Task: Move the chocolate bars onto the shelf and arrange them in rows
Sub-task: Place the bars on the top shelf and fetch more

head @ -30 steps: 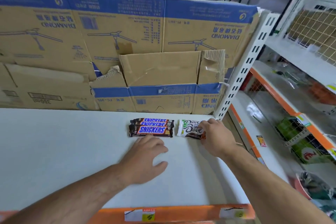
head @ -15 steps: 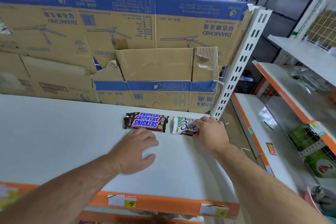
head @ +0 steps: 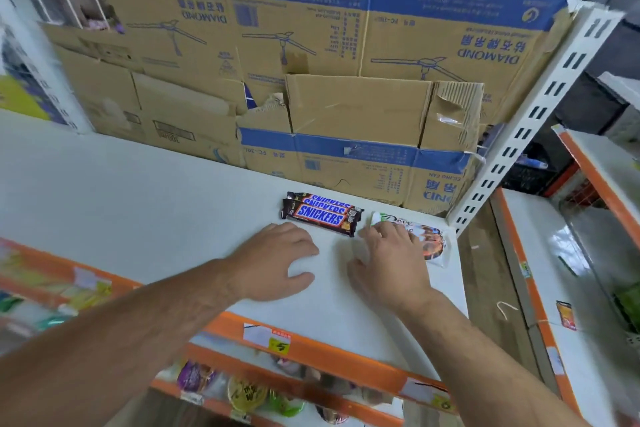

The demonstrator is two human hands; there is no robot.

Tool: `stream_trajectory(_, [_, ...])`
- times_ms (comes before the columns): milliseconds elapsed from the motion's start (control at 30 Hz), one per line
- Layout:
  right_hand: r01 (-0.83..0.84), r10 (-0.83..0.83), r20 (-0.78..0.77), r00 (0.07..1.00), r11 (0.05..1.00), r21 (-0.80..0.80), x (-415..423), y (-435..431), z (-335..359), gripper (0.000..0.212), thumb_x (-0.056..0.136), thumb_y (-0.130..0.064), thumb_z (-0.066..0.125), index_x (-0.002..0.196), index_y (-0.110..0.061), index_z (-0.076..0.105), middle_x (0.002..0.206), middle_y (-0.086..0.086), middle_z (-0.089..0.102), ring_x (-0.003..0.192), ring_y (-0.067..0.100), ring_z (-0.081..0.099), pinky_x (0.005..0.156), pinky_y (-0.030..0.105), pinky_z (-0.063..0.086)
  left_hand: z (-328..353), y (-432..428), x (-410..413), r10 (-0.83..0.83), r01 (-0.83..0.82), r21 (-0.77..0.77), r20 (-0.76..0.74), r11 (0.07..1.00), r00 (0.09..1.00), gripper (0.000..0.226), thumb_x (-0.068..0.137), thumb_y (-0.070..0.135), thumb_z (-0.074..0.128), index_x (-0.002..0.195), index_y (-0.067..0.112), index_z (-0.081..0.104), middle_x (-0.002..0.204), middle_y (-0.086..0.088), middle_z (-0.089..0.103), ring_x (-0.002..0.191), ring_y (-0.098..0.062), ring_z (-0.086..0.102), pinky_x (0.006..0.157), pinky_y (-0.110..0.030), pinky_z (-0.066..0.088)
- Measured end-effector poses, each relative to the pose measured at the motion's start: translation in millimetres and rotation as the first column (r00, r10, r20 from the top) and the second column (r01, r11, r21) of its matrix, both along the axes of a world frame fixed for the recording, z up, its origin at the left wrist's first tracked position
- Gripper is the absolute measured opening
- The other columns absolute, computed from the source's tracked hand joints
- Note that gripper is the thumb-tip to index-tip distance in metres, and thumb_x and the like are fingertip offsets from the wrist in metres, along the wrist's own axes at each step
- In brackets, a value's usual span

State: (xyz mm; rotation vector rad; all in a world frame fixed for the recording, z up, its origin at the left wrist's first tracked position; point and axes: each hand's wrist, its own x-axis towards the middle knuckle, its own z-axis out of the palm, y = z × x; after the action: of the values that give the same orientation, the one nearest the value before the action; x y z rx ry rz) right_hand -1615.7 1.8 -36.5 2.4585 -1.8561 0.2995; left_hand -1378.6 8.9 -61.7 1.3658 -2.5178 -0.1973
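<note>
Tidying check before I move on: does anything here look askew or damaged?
The cardboard box behind the Snickers bars is torn and crumpled near its right end, and its print is upside down. The bars sit stacked slightly offset. The Dove pack, under the fingers of the right hand, lies flat beside them.

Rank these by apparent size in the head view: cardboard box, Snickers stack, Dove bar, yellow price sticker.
1. The cardboard box.
2. The Snickers stack and Dove bar: they look alike; the right hand covers part of the Dove bar, so not ranked apart.
3. The yellow price sticker.
</note>
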Motion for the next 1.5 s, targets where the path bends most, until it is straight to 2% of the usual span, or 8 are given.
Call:
stream_trajectory(200, [-0.18, 0.177, 0.036, 0.984, 0.977, 0.114, 94, 12, 15, 0.048, 0.078, -0.047, 0.058, 0.12, -0.025, 0.059, 0.12, -0.001, 0.057, 0.115, 0.025, 0.048, 0.094, 0.042, 0.038, 20, 29, 92, 0.302, -0.301, 0.025, -0.01, 0.953, 0.953, 0.06, 0.076, 0.06, 0.043, 0.124, 0.026, 0.058, 0.12, 0.008, 0.057, 0.112, -0.016, 0.051, 0.097, -0.035, 0.041])
stream_trajectory(400, [-0.293, 0.289, 0.044, 0.956, 0.948, 0.127, 214, 27, 28, 0.058, 0.078, -0.052, 0.059, 0.132, -0.031, 0.051, 0.131, -0.004, 0.049, 0.123, 0.022, 0.043, 0.099, 0.039, 0.038, 34, 65, 208, 0.472, -0.471, 0.034, -0.018, 0.881, 0.882, 0.074, 0.072, 0.066, 0.034, 0.135, 0.028, 0.046, 0.134, 0.007, 0.047, 0.126, -0.016, 0.041, 0.106, -0.037, 0.033])
stream_trajectory(600, [-0.373, 0.371, 0.039, 0.928, 0.922, 0.098, 363, 59, 37, 0.057, 0.081, -0.049, 0.059, 0.134, -0.029, 0.048, 0.134, -0.002, 0.046, 0.124, 0.021, 0.041, 0.097, 0.037, 0.039, 46, 103, 345, 0.556, -0.556, -0.004, 0.011, 0.831, 0.831, 0.057, 0.083, 0.054, 0.053, 0.134, 0.03, 0.043, 0.132, 0.009, 0.045, 0.124, -0.016, 0.038, 0.101, -0.034, 0.031])
stream_trajectory(733, [-0.431, 0.428, 0.052, 0.902, 0.899, 0.077, 459, 75, 43, 0.061, 0.082, -0.051, 0.058, 0.137, -0.027, 0.046, 0.137, 0.0, 0.045, 0.126, 0.023, 0.041, 0.099, 0.039, 0.04, 59, 131, 437, 0.631, -0.631, -0.059, -0.021, 0.773, 0.775, 0.06, 0.077, 0.057, 0.047, 0.13, 0.03, 0.046, 0.13, 0.007, 0.049, 0.122, -0.017, 0.043, 0.099, -0.036, 0.035])
stream_trajectory(867, [-0.489, 0.487, 0.039, 0.872, 0.869, 0.074, 540, 84, 46, 0.059, 0.084, -0.051, 0.056, 0.137, -0.028, 0.045, 0.137, -0.002, 0.043, 0.126, 0.021, 0.04, 0.099, 0.038, 0.039, 67, 154, 511, 0.687, -0.688, -0.035, -0.048, 0.725, 0.725, 0.059, 0.08, 0.059, 0.047, 0.132, 0.03, 0.045, 0.132, 0.007, 0.048, 0.123, -0.017, 0.042, 0.103, -0.042, 0.037])
stream_trajectory(1100, [-0.59, 0.59, 0.031, 0.807, 0.803, 0.083, 670, 77, 47, 0.052, 0.083, -0.045, 0.057, 0.131, -0.027, 0.05, 0.132, 0.0, 0.047, 0.123, 0.024, 0.044, 0.096, 0.04, 0.041, 61, 170, 621, 0.773, -0.777, -0.031, -0.083, 0.628, 0.629, 0.058, 0.083, 0.058, 0.05, 0.132, 0.027, 0.048, 0.129, 0.006, 0.051, 0.122, -0.017, 0.046, 0.103, -0.039, 0.04])
stream_trajectory(1333, [-0.657, 0.657, 0.043, 0.753, 0.746, 0.107, 813, 33, 39, 0.057, 0.08, -0.047, 0.055, 0.133, -0.029, 0.049, 0.13, -0.002, 0.048, 0.122, 0.021, 0.044, 0.098, 0.039, 0.041, 54, 150, 744, 0.835, -0.837, -0.037, -0.048, 0.546, 0.547, 0.067, 0.075, 0.062, 0.042, 0.132, 0.027, 0.05, 0.127, 0.007, 0.053, 0.12, -0.017, 0.046, 0.1, -0.034, 0.038])
stream_trajectory(1500, [-0.685, 0.685, 0.044, 0.727, 0.719, 0.121, 917, -11, 37, 0.055, 0.083, -0.052, 0.054, 0.131, -0.027, 0.049, 0.127, -0.001, 0.05, 0.12, 0.023, 0.047, 0.096, 0.04, 0.042, 60, 120, 835, 0.853, -0.853, -0.008, -0.019, 0.521, 0.521, 0.072, 0.073, 0.067, 0.038, 0.131, 0.027, 0.052, 0.124, 0.006, 0.055, 0.116, -0.019, 0.048, 0.097, -0.04, 0.041])
